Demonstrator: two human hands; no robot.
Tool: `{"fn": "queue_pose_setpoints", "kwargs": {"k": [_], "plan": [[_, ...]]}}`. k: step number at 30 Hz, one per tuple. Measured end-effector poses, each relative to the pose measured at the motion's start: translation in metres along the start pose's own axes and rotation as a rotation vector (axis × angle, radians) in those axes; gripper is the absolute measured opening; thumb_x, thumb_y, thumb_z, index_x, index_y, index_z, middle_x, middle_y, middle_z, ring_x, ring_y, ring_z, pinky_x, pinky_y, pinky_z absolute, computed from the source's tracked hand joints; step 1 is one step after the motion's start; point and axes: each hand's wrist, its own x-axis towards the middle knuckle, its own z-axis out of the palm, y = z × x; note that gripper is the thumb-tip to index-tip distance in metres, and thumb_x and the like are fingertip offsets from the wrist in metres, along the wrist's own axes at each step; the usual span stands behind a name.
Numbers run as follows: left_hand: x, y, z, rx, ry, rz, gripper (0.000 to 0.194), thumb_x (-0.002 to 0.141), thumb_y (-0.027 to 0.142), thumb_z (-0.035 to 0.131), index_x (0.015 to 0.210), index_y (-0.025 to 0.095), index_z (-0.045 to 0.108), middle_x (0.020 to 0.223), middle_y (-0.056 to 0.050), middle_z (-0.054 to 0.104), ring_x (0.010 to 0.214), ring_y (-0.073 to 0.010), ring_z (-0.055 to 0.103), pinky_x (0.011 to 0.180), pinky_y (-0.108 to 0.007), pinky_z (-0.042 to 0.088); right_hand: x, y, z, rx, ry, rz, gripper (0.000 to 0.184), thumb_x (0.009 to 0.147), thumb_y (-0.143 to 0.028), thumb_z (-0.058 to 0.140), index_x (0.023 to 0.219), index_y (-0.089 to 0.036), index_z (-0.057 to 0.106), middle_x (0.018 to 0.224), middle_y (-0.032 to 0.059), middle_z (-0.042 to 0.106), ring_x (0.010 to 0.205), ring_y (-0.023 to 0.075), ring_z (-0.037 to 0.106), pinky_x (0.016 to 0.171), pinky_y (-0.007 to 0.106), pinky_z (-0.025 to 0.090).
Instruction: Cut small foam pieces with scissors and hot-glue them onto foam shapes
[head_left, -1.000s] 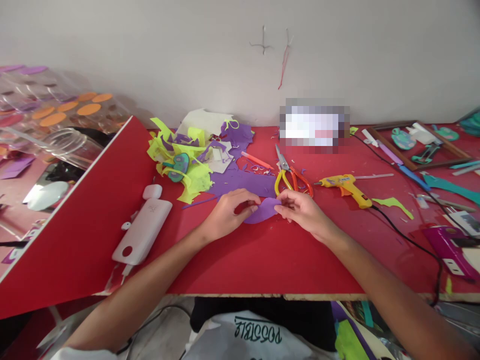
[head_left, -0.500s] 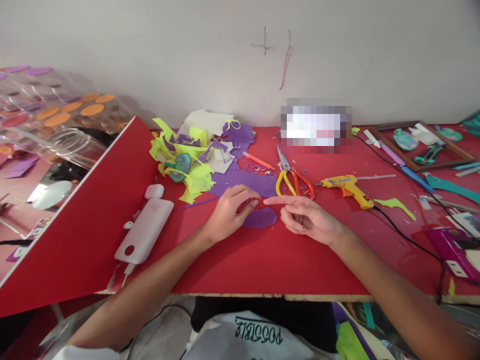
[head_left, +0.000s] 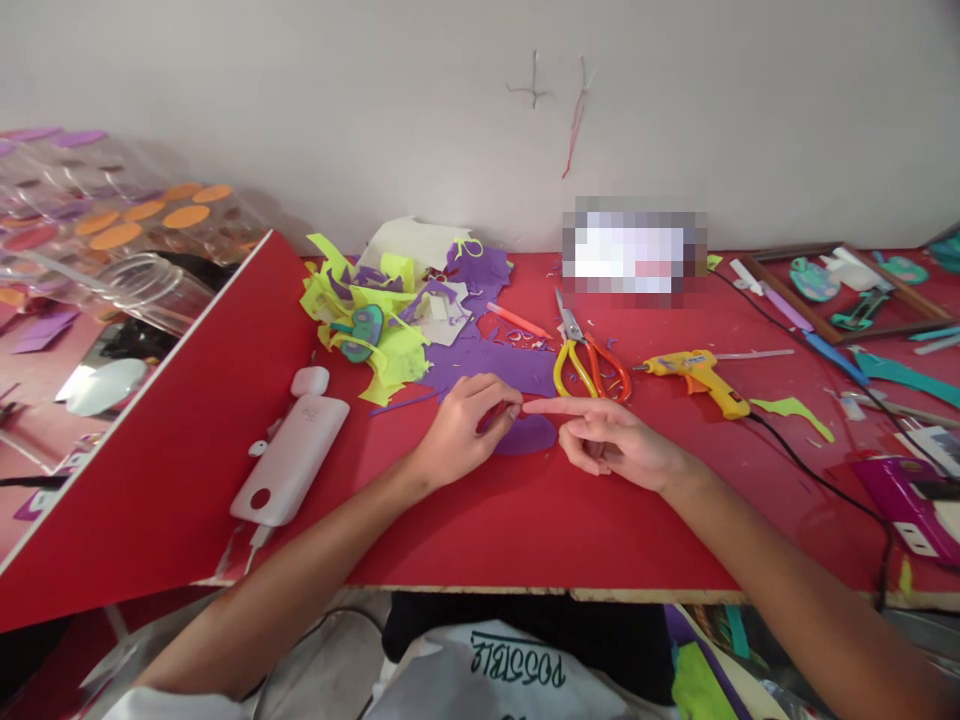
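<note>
My left hand (head_left: 474,425) is closed in a pinch, thumb and index fingertips together; whatever they may hold is too small to make out. My right hand (head_left: 619,435) points its stretched index finger leftward so that its tip meets the left fingertips. Its other fingers are loosely curled, and no object shows in it. Under and between the hands a purple oval cutout (head_left: 526,436) lies flat on the red tabletop (head_left: 525,540), partly covered by my left hand. Just beyond the right hand rest scissors (head_left: 589,360) with yellow and orange handles.
Purple and yellow scraps (head_left: 397,320) heap up at the back left. To the right lies a yellow glue gun (head_left: 697,378) with a black cord. A white power bank (head_left: 292,460) sits by the red side panel (head_left: 180,440). A wooden frame (head_left: 832,330) holds small pieces at the far right.
My right index fingertip has moved slightly left and now touches the left fingertips, where a small gap was before. The cutout and tools lie as they did.
</note>
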Motion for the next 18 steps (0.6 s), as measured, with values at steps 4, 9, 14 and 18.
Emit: {"fn": "queue_pose_setpoints", "kwargs": {"k": [4, 9, 14, 18], "plan": [[0.002, -0.003, -0.007, 0.030, 0.055, -0.024, 0.017, 0.100, 0.020, 0.049, 0.093, 0.019, 0.065, 0.090, -0.006, 0.069, 0.087, -0.0184, 0.061, 0.082, -0.033, 0.045, -0.001, -0.001, -0.001, -0.021, 0.009, -0.018, 0.051, 0.099, -0.039, 0.058, 0.145, -0.017, 0.057, 0.061, -0.0039, 0.056, 0.049, 0.0091, 0.037, 0.047, 0.024, 0.025], [0.010, -0.024, -0.031, 0.124, 0.267, -0.218, 0.015, 0.096, 0.020, 0.050, 0.089, 0.019, 0.064, 0.086, -0.003, 0.066, 0.078, -0.0162, 0.057, 0.076, -0.029, 0.046, 0.001, -0.003, -0.004, 0.026, 0.162, -0.111, 0.039, 0.094, -0.039, 0.064, 0.128, -0.020, 0.066, 0.058, -0.0063, 0.048, 0.047, 0.0092, 0.032, 0.046, 0.024, 0.023], [0.014, -0.054, -0.052, 0.291, 0.214, -0.315, 0.014, 0.091, 0.023, 0.053, 0.087, 0.018, 0.066, 0.089, -0.005, 0.069, 0.078, -0.0175, 0.058, 0.075, -0.030, 0.044, 0.002, -0.006, -0.011, 0.079, 0.330, -0.194, 0.026, 0.090, -0.036, 0.067, 0.111, -0.021, 0.070, 0.059, -0.0063, 0.044, 0.049, 0.0099, 0.028, 0.046, 0.026, 0.022], [0.011, -0.070, -0.064, 0.442, -0.003, -0.375, 0.015, 0.089, 0.024, 0.055, 0.087, 0.019, 0.069, 0.089, -0.007, 0.070, 0.078, -0.0196, 0.059, 0.069, -0.031, 0.038, 0.001, -0.007, -0.014, 0.095, 0.375, -0.218, 0.021, 0.090, -0.035, 0.068, 0.106, -0.021, 0.070, 0.059, -0.0061, 0.044, 0.050, 0.0100, 0.028, 0.047, 0.026, 0.022]]}}
